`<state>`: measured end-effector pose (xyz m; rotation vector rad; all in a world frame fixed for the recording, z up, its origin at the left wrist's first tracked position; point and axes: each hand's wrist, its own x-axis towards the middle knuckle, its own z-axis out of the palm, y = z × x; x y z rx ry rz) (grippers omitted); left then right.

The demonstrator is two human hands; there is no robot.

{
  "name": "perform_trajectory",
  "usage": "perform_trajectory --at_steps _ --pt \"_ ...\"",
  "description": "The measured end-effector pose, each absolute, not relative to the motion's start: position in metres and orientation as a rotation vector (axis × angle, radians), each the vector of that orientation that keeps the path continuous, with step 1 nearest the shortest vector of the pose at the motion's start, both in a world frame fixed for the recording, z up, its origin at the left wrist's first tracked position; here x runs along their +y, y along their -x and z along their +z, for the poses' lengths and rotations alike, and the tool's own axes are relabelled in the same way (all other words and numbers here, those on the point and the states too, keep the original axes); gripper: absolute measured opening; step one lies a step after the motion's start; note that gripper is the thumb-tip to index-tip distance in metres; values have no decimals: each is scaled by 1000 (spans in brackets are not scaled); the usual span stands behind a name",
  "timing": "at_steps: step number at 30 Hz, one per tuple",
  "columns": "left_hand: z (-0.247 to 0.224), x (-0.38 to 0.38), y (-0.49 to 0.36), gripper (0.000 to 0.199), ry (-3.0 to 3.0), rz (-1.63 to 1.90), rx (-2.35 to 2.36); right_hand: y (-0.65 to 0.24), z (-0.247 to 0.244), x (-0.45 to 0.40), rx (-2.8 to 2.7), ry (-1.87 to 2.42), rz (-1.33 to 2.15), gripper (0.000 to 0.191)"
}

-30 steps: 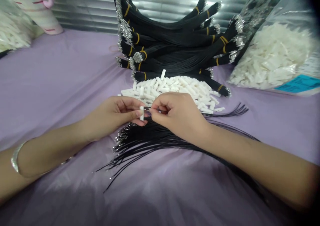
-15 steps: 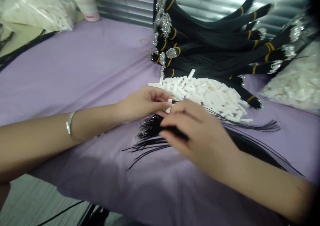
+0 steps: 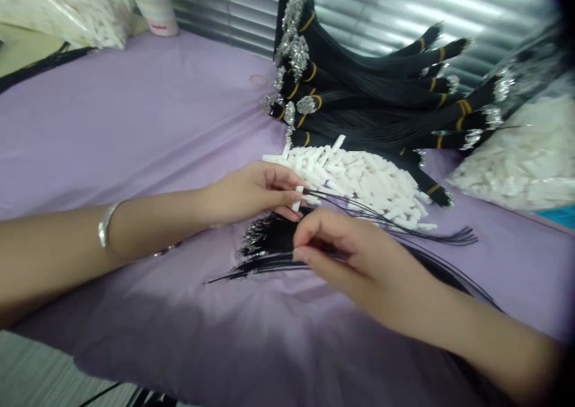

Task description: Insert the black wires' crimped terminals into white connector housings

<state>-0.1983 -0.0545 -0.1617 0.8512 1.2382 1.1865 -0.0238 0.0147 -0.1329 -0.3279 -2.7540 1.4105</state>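
Observation:
My left hand (image 3: 265, 194) pinches a small white plastic connector (image 3: 297, 198) between thumb and fingers. Several thin black wires (image 3: 377, 218) run from it to the right and end loose over the table. Just below and to the right, my right hand (image 3: 345, 251) is closed, its thumb and forefinger drawn together. Whatever sits between those fingertips is too small to make out. Under the right hand lies a bundle of black wires (image 3: 274, 236) with silvery metal tips at the left end. Part of that bundle is hidden by the hand and forearm.
Behind the hands is a pile of white connectors (image 3: 368, 179). Farther back lie stacked black wire bundles (image 3: 372, 107) tied with yellow bands. Bags of white parts stand at right (image 3: 530, 155) and far left (image 3: 67, 11), near a striped cup (image 3: 155, 5). A purple cloth (image 3: 135, 113) covers the table.
My right hand has drawn down and away from the connector, baring the wires behind it. My left hand keeps hold of the connector. The whole view has shifted slightly.

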Motion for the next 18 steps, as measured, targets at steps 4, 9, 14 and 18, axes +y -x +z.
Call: perform_trajectory --at_steps 4,9,14,18 --pt "-163 -57 199 9 -822 1187 1210 22 -135 44 -2635 568 1052 10" --pt "-165 -58 200 10 -799 1190 1278 26 -144 57 -2558 649 908 12" --pt "-165 -58 199 12 -811 1176 1312 28 -144 55 -2554 661 763 14" --pt "-164 -58 199 13 -836 1162 1344 28 -146 57 -2551 668 760 13"
